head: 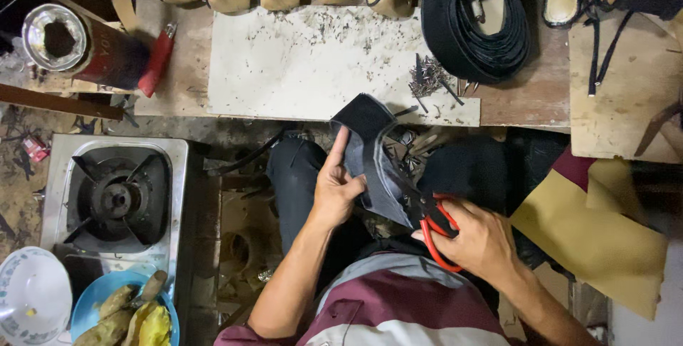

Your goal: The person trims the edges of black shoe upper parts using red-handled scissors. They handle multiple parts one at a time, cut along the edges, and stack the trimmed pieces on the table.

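Striped shirt front [398, 310] lowest in view. Left hand [336, 188] pinches dark material piece [370, 150] above lap, near desk [313, 61] edge. Right hand [478, 241] closed around red-handled scissors [430, 221], blades at the piece's lower edge. Cut looks partway; remainder unclear.

A dark curved piece of material [370, 157] is held up by the left hand [336, 186], while red-handled scissors [432, 224] are gripped in the right hand [478, 238] with the blades set against its lower edge. Beyond, small nails [429, 79] and a coiled black strap [475, 22] are seen on the surface [284, 68].
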A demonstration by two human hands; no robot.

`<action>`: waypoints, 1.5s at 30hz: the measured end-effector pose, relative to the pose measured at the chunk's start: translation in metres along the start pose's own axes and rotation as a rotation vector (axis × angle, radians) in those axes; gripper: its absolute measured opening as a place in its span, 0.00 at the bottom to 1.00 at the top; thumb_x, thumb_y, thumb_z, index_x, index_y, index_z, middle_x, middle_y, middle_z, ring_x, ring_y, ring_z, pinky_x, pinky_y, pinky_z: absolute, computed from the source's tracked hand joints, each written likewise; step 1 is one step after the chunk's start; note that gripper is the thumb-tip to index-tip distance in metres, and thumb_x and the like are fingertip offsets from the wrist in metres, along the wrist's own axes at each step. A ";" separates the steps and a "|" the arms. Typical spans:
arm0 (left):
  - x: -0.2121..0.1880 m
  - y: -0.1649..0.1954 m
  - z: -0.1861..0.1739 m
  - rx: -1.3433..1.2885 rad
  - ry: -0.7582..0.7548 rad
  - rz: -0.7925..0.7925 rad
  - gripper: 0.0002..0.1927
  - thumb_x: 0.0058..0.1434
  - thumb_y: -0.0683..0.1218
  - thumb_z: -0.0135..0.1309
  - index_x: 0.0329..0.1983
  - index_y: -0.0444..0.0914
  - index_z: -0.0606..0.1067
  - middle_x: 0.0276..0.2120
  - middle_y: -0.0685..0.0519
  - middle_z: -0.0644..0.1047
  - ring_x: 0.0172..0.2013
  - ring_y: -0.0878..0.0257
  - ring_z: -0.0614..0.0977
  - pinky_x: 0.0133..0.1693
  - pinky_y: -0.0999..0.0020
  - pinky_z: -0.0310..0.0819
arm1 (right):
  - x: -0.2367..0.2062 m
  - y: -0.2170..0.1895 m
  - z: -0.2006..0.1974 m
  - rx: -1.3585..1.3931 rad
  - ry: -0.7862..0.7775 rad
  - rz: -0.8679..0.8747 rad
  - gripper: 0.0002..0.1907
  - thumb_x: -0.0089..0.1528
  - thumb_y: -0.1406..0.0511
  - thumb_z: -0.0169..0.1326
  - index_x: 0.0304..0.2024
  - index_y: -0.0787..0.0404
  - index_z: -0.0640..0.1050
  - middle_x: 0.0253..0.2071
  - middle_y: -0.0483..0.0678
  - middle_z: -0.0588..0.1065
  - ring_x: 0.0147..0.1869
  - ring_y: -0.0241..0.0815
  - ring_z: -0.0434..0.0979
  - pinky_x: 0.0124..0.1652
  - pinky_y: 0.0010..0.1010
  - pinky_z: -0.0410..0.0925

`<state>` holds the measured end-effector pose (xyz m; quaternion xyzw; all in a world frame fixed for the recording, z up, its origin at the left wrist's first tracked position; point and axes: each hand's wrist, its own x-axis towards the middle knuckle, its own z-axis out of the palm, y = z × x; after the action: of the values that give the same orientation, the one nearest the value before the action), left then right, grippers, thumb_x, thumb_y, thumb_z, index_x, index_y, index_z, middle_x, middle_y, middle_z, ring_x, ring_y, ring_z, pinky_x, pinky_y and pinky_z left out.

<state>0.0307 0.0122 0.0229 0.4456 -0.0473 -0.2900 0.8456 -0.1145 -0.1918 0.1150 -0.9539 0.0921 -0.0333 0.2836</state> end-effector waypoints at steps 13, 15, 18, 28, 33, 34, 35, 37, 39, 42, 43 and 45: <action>-0.009 0.020 0.041 -0.087 0.076 -0.059 0.49 0.47 0.31 0.57 0.74 0.39 0.57 0.63 0.49 0.70 0.59 0.58 0.71 0.61 0.62 0.62 | 0.000 -0.013 0.016 -0.135 0.126 -0.045 0.25 0.47 0.55 0.67 0.43 0.60 0.80 0.41 0.50 0.80 0.37 0.55 0.81 0.39 0.44 0.72; -0.010 0.026 0.045 -0.026 0.048 0.003 0.50 0.46 0.32 0.57 0.76 0.36 0.56 0.67 0.48 0.67 0.65 0.59 0.69 0.65 0.65 0.58 | -0.001 -0.012 0.017 -0.102 0.150 -0.078 0.26 0.47 0.56 0.67 0.45 0.61 0.80 0.41 0.51 0.80 0.37 0.55 0.81 0.38 0.44 0.72; -0.010 0.031 0.045 0.035 0.005 -0.001 0.45 0.48 0.32 0.55 0.75 0.28 0.61 0.67 0.43 0.68 0.66 0.53 0.70 0.68 0.60 0.59 | -0.002 -0.011 0.020 0.003 0.153 -0.073 0.26 0.49 0.56 0.67 0.45 0.62 0.79 0.38 0.52 0.80 0.35 0.55 0.81 0.36 0.42 0.72; -0.010 0.037 0.039 0.285 -0.008 0.057 0.47 0.49 0.34 0.57 0.76 0.30 0.57 0.70 0.46 0.67 0.69 0.58 0.67 0.69 0.66 0.55 | -0.007 -0.008 0.030 0.130 0.115 -0.004 0.19 0.53 0.58 0.67 0.40 0.63 0.80 0.30 0.52 0.79 0.31 0.53 0.82 0.30 0.38 0.73; -0.011 0.024 0.035 0.009 0.017 -0.045 0.52 0.49 0.31 0.58 0.79 0.34 0.51 0.63 0.47 0.71 0.58 0.59 0.74 0.59 0.65 0.67 | -0.009 -0.001 0.038 0.132 0.152 -0.056 0.17 0.55 0.61 0.64 0.43 0.64 0.80 0.31 0.54 0.79 0.32 0.54 0.81 0.32 0.39 0.73; -0.011 0.022 0.031 0.108 0.022 0.000 0.51 0.49 0.31 0.58 0.78 0.33 0.52 0.65 0.48 0.70 0.60 0.61 0.73 0.61 0.66 0.65 | -0.011 0.001 0.041 0.140 0.147 -0.052 0.16 0.56 0.62 0.63 0.43 0.64 0.80 0.31 0.54 0.79 0.32 0.53 0.82 0.31 0.38 0.73; -0.013 0.018 0.026 0.205 0.026 0.045 0.50 0.50 0.30 0.58 0.78 0.32 0.53 0.66 0.50 0.70 0.62 0.63 0.72 0.63 0.68 0.63 | -0.013 0.004 0.044 0.260 0.105 0.006 0.14 0.58 0.62 0.62 0.42 0.63 0.80 0.30 0.51 0.80 0.31 0.48 0.83 0.31 0.35 0.74; -0.014 0.009 0.016 0.252 -0.019 0.107 0.46 0.52 0.29 0.57 0.76 0.30 0.58 0.65 0.49 0.72 0.62 0.63 0.74 0.63 0.67 0.65 | -0.017 0.009 0.050 0.502 0.014 0.119 0.10 0.61 0.62 0.59 0.40 0.62 0.79 0.27 0.45 0.82 0.29 0.37 0.86 0.29 0.29 0.75; -0.013 -0.003 0.007 0.153 -0.128 0.135 0.39 0.58 0.29 0.55 0.75 0.28 0.64 0.59 0.45 0.76 0.57 0.58 0.79 0.62 0.63 0.72 | -0.019 0.014 0.055 0.620 -0.052 0.333 0.10 0.59 0.63 0.60 0.41 0.61 0.81 0.22 0.45 0.78 0.22 0.37 0.77 0.24 0.30 0.69; -0.012 -0.037 0.012 -0.042 0.038 0.096 0.44 0.57 0.29 0.57 0.79 0.34 0.62 0.59 0.48 0.75 0.40 0.65 0.70 0.40 0.70 0.64 | -0.013 0.020 0.060 0.827 -0.106 0.474 0.10 0.63 0.61 0.56 0.34 0.63 0.79 0.18 0.43 0.74 0.19 0.35 0.73 0.22 0.28 0.66; -0.014 -0.044 0.012 -0.103 0.047 0.034 0.38 0.60 0.33 0.56 0.76 0.34 0.64 0.59 0.48 0.76 0.45 0.66 0.74 0.46 0.71 0.68 | -0.010 0.021 0.061 0.902 -0.117 0.489 0.14 0.66 0.61 0.54 0.30 0.64 0.78 0.18 0.42 0.74 0.19 0.34 0.73 0.22 0.27 0.67; -0.017 -0.053 0.012 -0.223 0.068 -0.091 0.28 0.64 0.42 0.54 0.69 0.34 0.68 0.58 0.47 0.78 0.54 0.66 0.82 0.57 0.73 0.75 | -0.006 0.018 0.061 0.875 -0.123 0.485 0.11 0.59 0.64 0.61 0.30 0.65 0.75 0.17 0.44 0.72 0.18 0.36 0.72 0.22 0.29 0.67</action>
<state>-0.0117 -0.0105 -0.0083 0.3600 0.0340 -0.3162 0.8770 -0.1159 -0.1726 0.0538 -0.6969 0.2717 0.0543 0.6615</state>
